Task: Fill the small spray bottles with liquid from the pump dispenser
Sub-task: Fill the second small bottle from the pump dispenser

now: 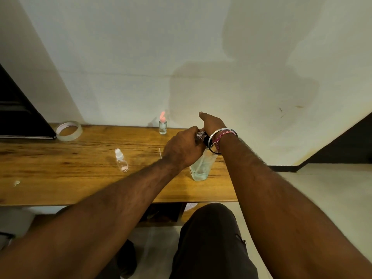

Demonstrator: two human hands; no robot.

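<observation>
Wooden worktop (60,170): both hands meet atop the pump dispenser (201,168) (clear, standing upright), left hand (183,149) gripping its neck, right hand (213,123) pressing the pump with relaxed fingers

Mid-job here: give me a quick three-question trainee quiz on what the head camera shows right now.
1. True or false: the spray bottle with the white cap stands upright on the wooden table.
2. Which item sits nearest the wall? A) the roll of clear tape B) the small bottle with the pink top C) the large clear dispenser bottle
3. Fill in: the left hand grips something at the ____ of the dispenser bottle, while the right hand reaches over it.

Key: 1 false, it lies on its side. 2 B. 3 top.
</observation>
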